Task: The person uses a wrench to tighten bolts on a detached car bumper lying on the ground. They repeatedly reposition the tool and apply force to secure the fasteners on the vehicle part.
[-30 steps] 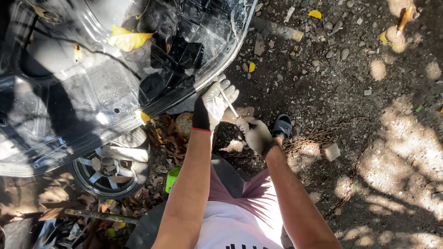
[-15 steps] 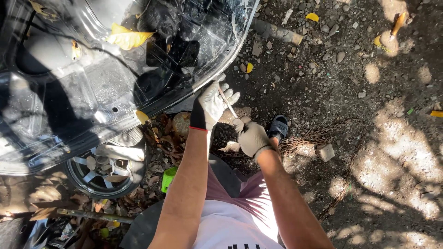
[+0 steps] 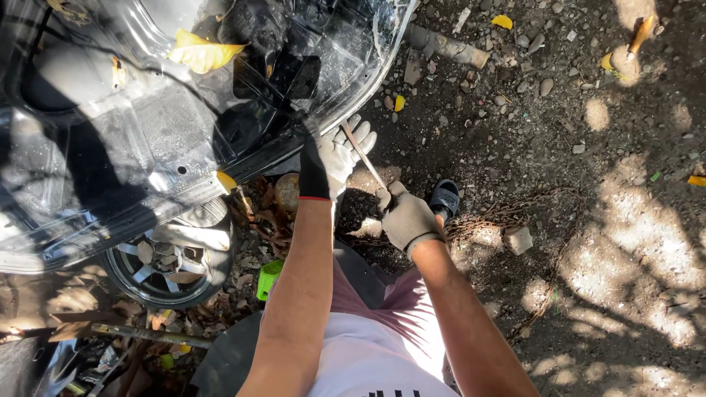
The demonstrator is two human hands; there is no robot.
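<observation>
I look down at a silver car body panel [image 3: 147, 140] lying on dirt ground. My left hand [image 3: 334, 154], in a white and black glove, rests its fingers on the panel's curved edge and touches the upper end of a thin metal rod [image 3: 364, 162]. My right hand [image 3: 407, 218], in a grey glove, is closed around the rod's lower end. The rod slants from the panel's edge down toward me. Where its tip meets the panel is hidden by my left fingers.
An alloy wheel [image 3: 158, 268] lies under the panel among dry leaves. A sandalled foot [image 3: 445, 198] stands beside a rusty chain [image 3: 515, 217] and a small stone block [image 3: 519, 240]. A green object [image 3: 268, 278] sits by my left arm. Gravel covers the right side.
Both hands stay on the rod. My right hand has shifted slightly down and left, drawing the rod's lower end with it. The view has drifted a little.
</observation>
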